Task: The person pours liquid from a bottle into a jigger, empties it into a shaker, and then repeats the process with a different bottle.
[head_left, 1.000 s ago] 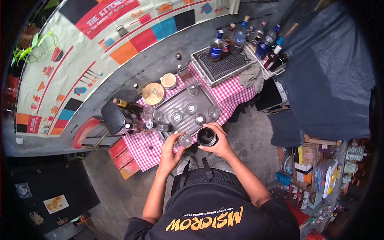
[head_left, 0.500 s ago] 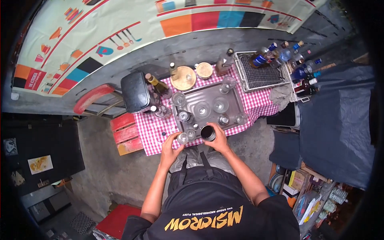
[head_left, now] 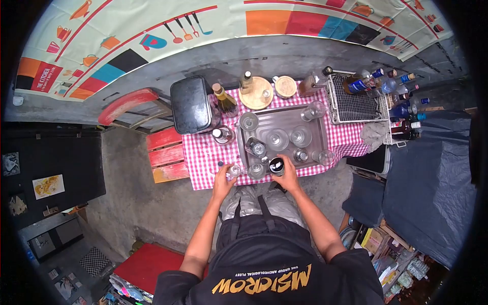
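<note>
Glass [head_left: 234,170] in left hand [head_left: 223,181], seemingly gripped.

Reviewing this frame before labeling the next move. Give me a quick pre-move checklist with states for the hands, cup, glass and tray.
1. Right hand grips the dark cup: ok.
2. Left hand on the small glass: ok.
3. Cup upright, mouth up: ok.
4. Cup contents: cannot tell, interior is dark.
5. Free room on the metal tray: not ok, other glasses crowd it, one right beside the cup.
6. Small glass stands fully on the checked tablecloth: cannot tell.
</note>
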